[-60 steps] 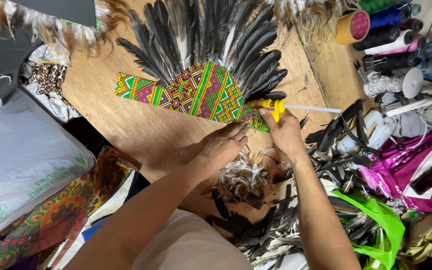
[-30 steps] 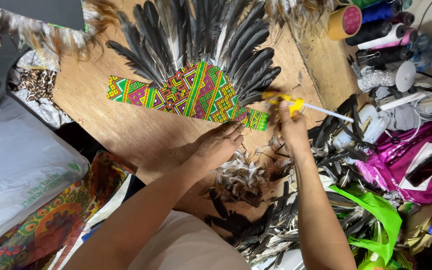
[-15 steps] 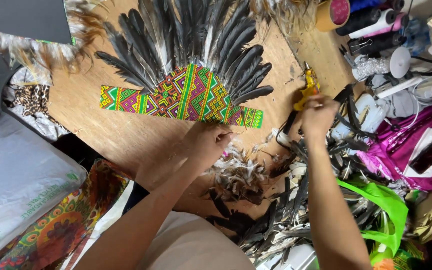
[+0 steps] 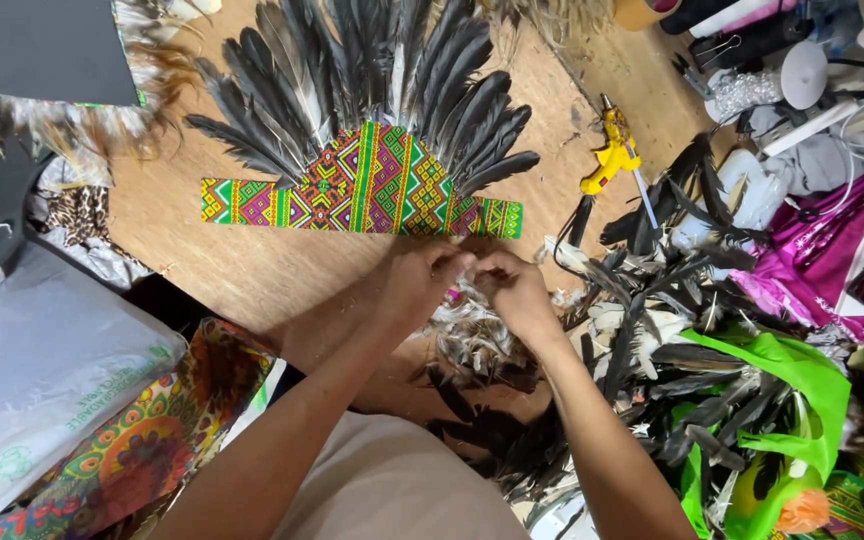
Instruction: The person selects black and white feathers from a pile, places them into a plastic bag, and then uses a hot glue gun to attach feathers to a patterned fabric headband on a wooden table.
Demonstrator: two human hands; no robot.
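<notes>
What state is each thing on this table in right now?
Headdress: flat on the table, feathers fanned out.
Glue gun: lying down, nobody holding it.
Left hand: pinching small feathers.
Right hand: pinching the same bunch.
Green bag: open, feathers spilling out.

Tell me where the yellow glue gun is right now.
The yellow glue gun lies on the wooden table in the upper right of the head view, right of the feathered headdress, beside the loose black feathers.
</notes>
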